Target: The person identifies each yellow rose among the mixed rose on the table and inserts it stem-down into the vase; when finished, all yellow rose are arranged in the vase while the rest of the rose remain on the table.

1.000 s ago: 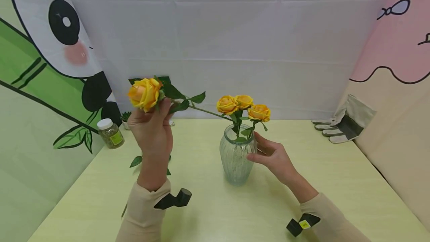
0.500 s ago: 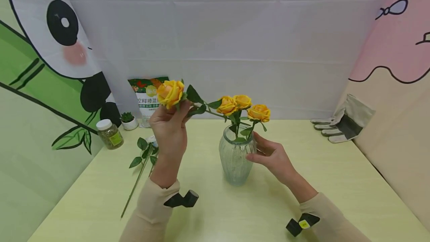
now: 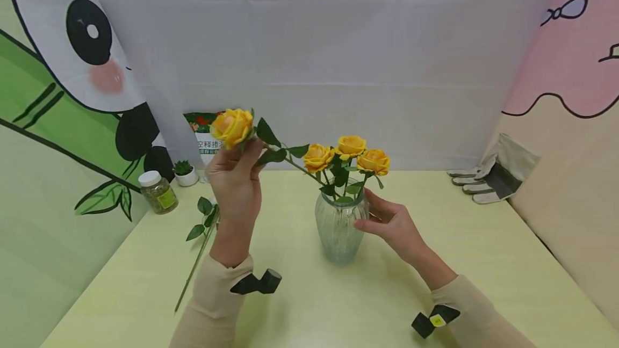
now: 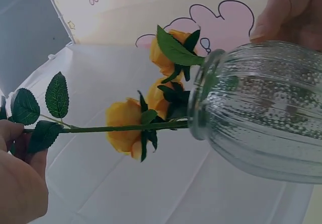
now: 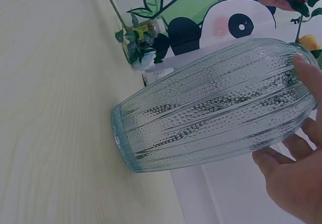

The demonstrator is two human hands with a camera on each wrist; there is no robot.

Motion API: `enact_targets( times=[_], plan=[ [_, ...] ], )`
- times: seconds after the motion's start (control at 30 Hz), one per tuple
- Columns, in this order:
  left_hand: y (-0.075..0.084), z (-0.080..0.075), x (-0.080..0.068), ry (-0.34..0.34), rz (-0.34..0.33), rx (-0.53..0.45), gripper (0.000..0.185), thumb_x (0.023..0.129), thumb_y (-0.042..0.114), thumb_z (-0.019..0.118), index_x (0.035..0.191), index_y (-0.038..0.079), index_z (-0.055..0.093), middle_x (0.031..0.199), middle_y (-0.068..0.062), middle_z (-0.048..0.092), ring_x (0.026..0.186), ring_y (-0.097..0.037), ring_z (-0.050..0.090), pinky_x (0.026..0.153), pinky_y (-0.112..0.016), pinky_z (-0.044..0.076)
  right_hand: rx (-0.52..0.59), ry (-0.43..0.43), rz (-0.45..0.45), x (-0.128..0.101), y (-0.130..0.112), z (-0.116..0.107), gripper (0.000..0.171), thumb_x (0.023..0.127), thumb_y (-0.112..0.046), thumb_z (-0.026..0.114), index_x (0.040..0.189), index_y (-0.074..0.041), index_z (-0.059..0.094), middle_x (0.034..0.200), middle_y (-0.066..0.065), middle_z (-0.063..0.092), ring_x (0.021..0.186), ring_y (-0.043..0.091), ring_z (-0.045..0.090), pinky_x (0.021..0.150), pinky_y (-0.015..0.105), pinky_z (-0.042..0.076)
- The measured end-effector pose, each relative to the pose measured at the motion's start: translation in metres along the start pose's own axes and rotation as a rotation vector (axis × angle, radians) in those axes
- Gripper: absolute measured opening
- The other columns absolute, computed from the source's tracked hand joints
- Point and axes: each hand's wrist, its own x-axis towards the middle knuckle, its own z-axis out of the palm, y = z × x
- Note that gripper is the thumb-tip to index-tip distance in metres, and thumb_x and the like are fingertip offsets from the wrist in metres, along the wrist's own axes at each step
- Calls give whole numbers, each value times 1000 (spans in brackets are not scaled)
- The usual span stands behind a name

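Note:
My left hand (image 3: 235,192) pinches a yellow rose (image 3: 232,127) just below its bloom, up and left of the ribbed glass vase (image 3: 340,235). The stem (image 4: 100,129) slants down to the vase's mouth, where leaves and blooms partly hide its lower end. Three more yellow roses (image 3: 351,145) stand in the vase, their blooms above the rim. My right hand (image 3: 394,228) holds the vase's right side near the top, with the thumb in front and fingers partly hidden behind it. The vase stands upright on the table (image 5: 60,133).
Left of my left arm lies a leafy stem (image 3: 195,267). Behind it are a white-lidded jar (image 3: 158,193), a small potted succulent (image 3: 186,174) and a printed bag (image 3: 205,141). A grey work glove (image 3: 498,171) lies against the right wall.
My left hand moved right with the rose, then slightly back left and up. The stem's lower part came nearer the vase's mouth, and the leftmost rose in the vase shifted left. My right hand stayed put.

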Motion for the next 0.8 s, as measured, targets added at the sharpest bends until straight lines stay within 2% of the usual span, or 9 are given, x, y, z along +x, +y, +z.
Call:
enact_targets(
  times=[0.13, 0.27, 0.4, 0.5, 0.8],
  plan=[
    [-16, -4, -3, 1, -53, 104, 20, 84, -3, 78, 104, -1, 76, 95, -8, 72, 84, -18, 72, 72, -26, 60, -4, 2, 5, -1, 1, 0, 76, 88, -14, 78, 152, -3, 38, 157, 8, 35, 139, 34, 40, 107, 43, 41],
    [-30, -7, -6, 38, -117, 187, 19, 86, -4, 76, 104, 3, 77, 95, -7, 73, 82, -18, 73, 73, -27, 61, -6, 3, -3, -1, 1, 0, 77, 88, -14, 78, 153, -4, 37, 156, 9, 37, 138, 35, 42, 107, 43, 41],
    [-43, -7, -10, 86, -185, 278, 16, 87, -6, 74, 96, 6, 78, 88, -6, 74, 80, -17, 73, 74, -29, 61, 6, 6, 5, -1, 1, 0, 77, 87, -13, 79, 152, -4, 38, 156, 10, 37, 139, 38, 40, 107, 43, 41],
    [-51, -7, -14, 96, -226, 334, 17, 88, -7, 72, 95, 7, 78, 87, -5, 74, 78, -17, 72, 76, -31, 61, 16, 11, 15, -1, 1, 1, 77, 87, -13, 80, 151, -4, 40, 155, 10, 38, 139, 38, 40, 107, 42, 41],
    [-69, -5, -23, 54, -335, 428, 18, 86, -6, 75, 95, 8, 79, 88, -4, 74, 79, -15, 72, 79, -32, 61, 19, 16, 8, 1, 0, 1, 73, 86, -12, 80, 149, -4, 44, 152, 10, 42, 138, 35, 42, 108, 42, 41]
  ],
)
